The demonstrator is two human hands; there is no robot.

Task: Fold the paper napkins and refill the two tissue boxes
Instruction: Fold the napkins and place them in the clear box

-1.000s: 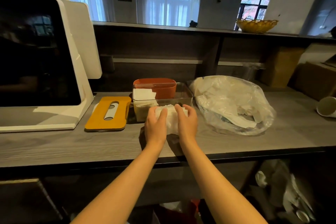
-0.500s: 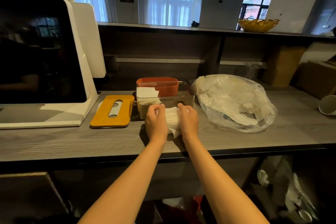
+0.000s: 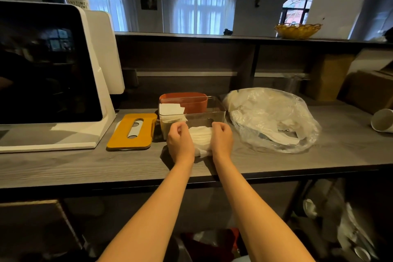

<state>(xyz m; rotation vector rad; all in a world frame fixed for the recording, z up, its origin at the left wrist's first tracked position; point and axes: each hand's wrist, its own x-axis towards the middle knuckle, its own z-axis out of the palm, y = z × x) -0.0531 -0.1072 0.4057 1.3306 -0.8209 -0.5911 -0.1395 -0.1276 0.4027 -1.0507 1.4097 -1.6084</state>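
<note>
A stack of white paper napkins [image 3: 201, 140] lies on the grey counter, gripped at both ends. My left hand [image 3: 180, 141] curls round its left end and my right hand [image 3: 221, 140] round its right end. Just behind them stands a clear tissue box [image 3: 212, 110], lid off, with a white napkin inside at its left. An orange-red tissue box [image 3: 191, 100] stands behind the clear one. A yellow slotted lid [image 3: 131, 131] lies flat to the left. A clear plastic bag [image 3: 272, 119] holding more white napkins sits to the right.
A white-framed screen terminal [image 3: 53, 70] fills the left of the counter [image 3: 63, 166]. A paper cup [image 3: 382, 120] lies on its side at the far right, cardboard boxes [image 3: 370, 89] behind it. A yellow basket [image 3: 297, 30] sits on the upper shelf.
Both hands have drawn the napkin stack slightly toward me, away from the clear box, and their fingers have curled tighter round its ends.
</note>
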